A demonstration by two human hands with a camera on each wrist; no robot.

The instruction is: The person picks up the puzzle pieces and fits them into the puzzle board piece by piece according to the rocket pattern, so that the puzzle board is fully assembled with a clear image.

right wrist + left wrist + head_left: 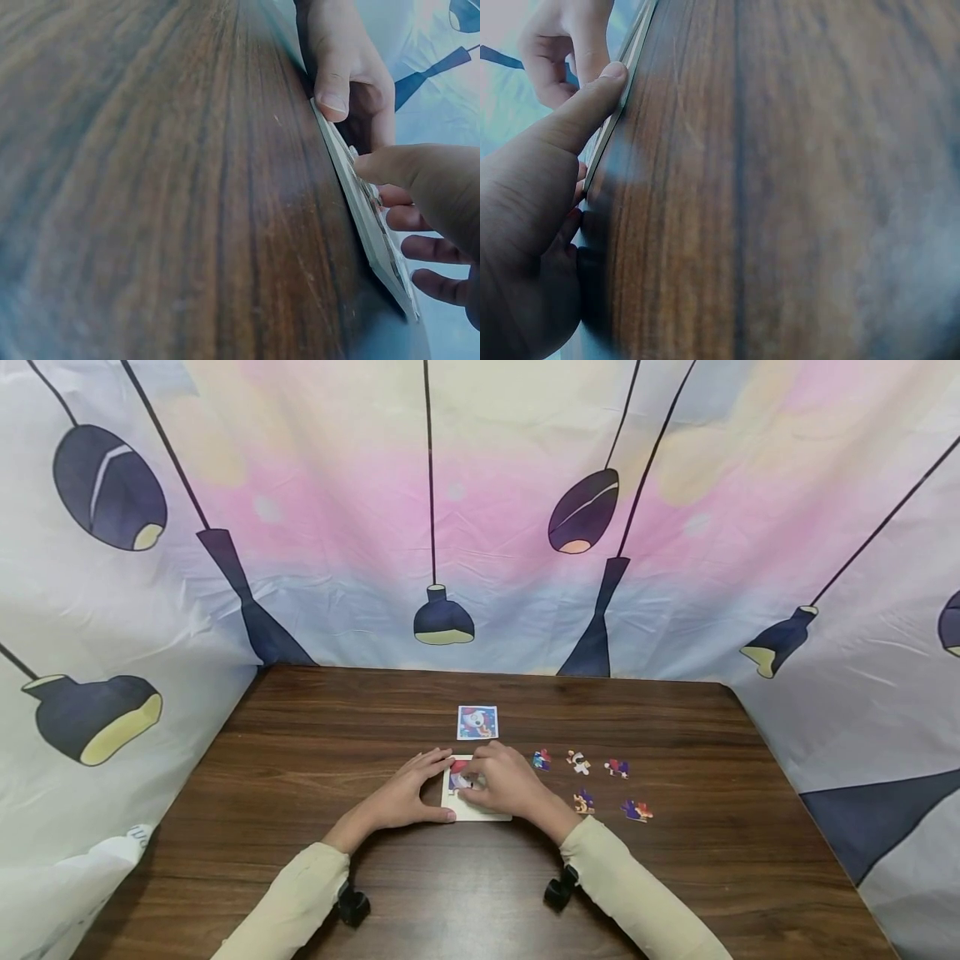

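Cream cloth sleeves (281, 906) lie closest, over dark brown wood-grain table (240, 802). Far L: crumpled white plastic-like sheet (82, 877). Next, L hand (408, 791): fingers spread, thumb on near edge & fingertips by far L corner of square off-white puzzle board (483, 815), steadying it w/o closing round it. Board sits mid-table, partly filled; square blue-&-white picture card (477, 723) w/ cartoon animal just beyond. R hand (508, 783) arches over board, thumb & fingers part-curled w/ a gap, thumb tip at the inlaid pcs; can't tell if one's pinched. To R, 5 loose multicoloured jigsaw pcs (578, 763), set apart. Step looks like fitting a pc; next prob. calls for seating it flush, matching the card. Writing: dark marks on white sheet, too small to read; no brand legible elsewhere.
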